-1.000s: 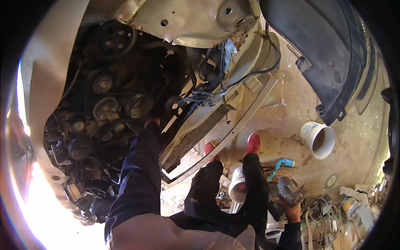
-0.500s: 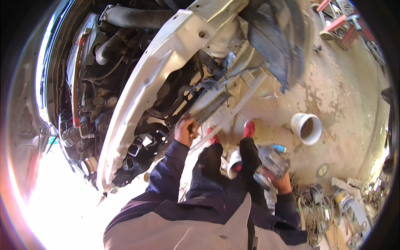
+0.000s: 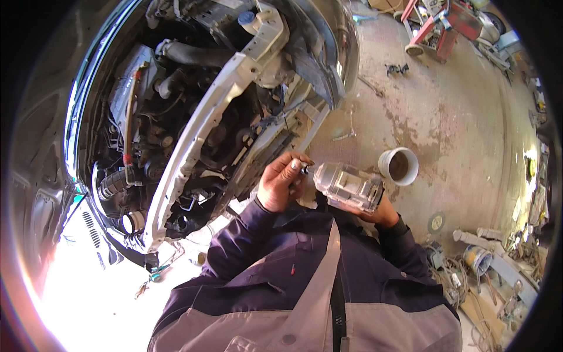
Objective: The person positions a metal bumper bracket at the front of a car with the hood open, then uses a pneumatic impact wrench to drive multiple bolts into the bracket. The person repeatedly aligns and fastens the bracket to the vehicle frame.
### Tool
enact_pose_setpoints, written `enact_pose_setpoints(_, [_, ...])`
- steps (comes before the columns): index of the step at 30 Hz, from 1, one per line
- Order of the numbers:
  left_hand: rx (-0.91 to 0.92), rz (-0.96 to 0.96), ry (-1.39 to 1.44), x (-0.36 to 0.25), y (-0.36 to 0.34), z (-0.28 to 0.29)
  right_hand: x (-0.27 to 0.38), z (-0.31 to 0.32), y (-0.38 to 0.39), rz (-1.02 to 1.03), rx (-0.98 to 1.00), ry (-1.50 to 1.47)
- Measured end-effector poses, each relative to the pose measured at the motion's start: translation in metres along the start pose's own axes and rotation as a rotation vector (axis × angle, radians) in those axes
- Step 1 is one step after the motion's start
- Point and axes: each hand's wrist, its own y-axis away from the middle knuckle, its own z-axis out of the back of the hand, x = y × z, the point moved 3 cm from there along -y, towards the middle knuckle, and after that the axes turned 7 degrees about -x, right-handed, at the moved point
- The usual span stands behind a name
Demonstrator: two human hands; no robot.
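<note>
In front of my chest, my right hand (image 3: 382,212) grips a worn, dusty cordless impact driver (image 3: 347,185) from below, its nose toward my left hand. My left hand (image 3: 281,183) is closed, thumb and fingers pinching a small dark metal piece (image 3: 305,169) just off the driver's nose. Whether it touches the nose I cannot tell. To the left lies the opened front of a car, with a bare silver crossbeam (image 3: 196,132) curving across the engine bay (image 3: 170,105). The driver's handle is mostly hidden.
A white bucket (image 3: 410,166) stands on the concrete floor (image 3: 375,111) beyond the driver. A red floor jack (image 3: 448,29) is at the far right. Cables, a paint can (image 3: 478,261) and scrap lie at the lower right. The dark fender liner (image 3: 314,64) juts over the floor.
My right hand has raised the driver from beside my leg to chest height. My left hand has moved right to the driver's nose. The view has shifted, showing more of the car and floor.
</note>
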Motion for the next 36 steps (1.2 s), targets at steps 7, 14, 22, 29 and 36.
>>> enact_pose_setpoints(7, [-0.037, -0.061, -0.315, -0.011, 0.006, -0.017, 0.028, 0.025, -0.021, -0.023, -0.014, -0.23])
enact_pose_setpoints(14, [-0.082, -0.005, -0.48, -0.017, 0.007, -0.021, 0.069, 0.041, -0.049, 0.022, 0.022, -0.207])
enact_pose_setpoints(22, [-0.1, -0.238, -0.827, -0.048, 0.003, -0.023, 0.039, 0.03, -0.06, 0.346, 0.046, 0.198])
enact_pose_setpoints(29, [-0.07, -0.061, 0.075, -0.086, -0.021, -0.008, 0.035, 0.02, -0.064, -0.409, -0.033, -0.224])
enact_pose_setpoints(36, [-0.011, -0.105, 0.16, -0.134, -0.042, 0.039, 0.071, 0.021, -0.108, -0.316, -0.123, -0.188])
